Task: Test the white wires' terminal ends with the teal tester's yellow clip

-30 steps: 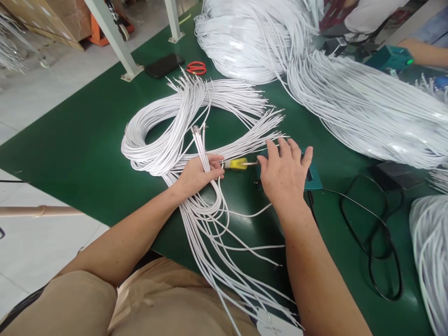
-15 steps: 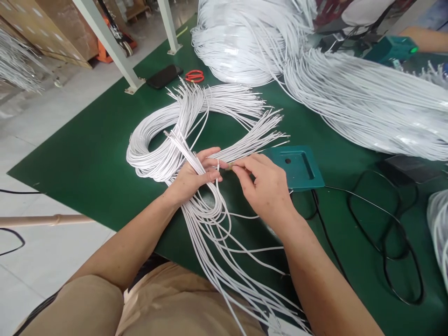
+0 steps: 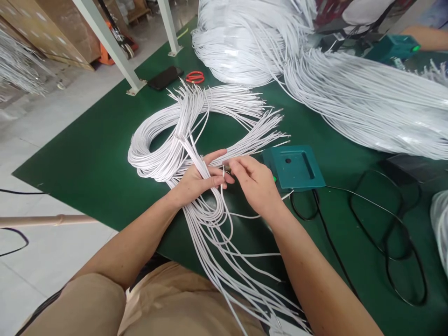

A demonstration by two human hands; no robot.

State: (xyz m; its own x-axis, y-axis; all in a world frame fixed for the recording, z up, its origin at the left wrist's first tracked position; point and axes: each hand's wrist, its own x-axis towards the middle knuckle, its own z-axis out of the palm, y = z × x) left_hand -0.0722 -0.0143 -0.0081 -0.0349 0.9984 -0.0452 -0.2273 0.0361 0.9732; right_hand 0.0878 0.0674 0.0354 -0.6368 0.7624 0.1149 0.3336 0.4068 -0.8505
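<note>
My left hand (image 3: 203,179) is closed around a bunch of white cables (image 3: 198,161), whose loop hangs below the palm. One cable end stands up by the left thumb and fingertips. My right hand (image 3: 254,179) has its thumb and forefinger pinched together close to that end; whatever lies between them is too small to make out. A coiled bundle of white cables (image 3: 140,140) rests on the green table behind my left hand, its ends fanned to the right. Loose cable lengths (image 3: 199,242) trail over the table edge onto my lap.
A teal device (image 3: 297,179) with a green light sits right of my right hand, with black cords (image 3: 325,238) beside it. Large cable bundles (image 3: 367,102) cover the far right. Red-handled scissors (image 3: 195,77) and a black phone (image 3: 165,78) lie behind. A co-worker's arm (image 3: 430,38) shows top right.
My right hand has shifted slightly left, closer to the left fingertips. The left hand's fingers have spread a little, and the green light on the teal device has come into view.
</note>
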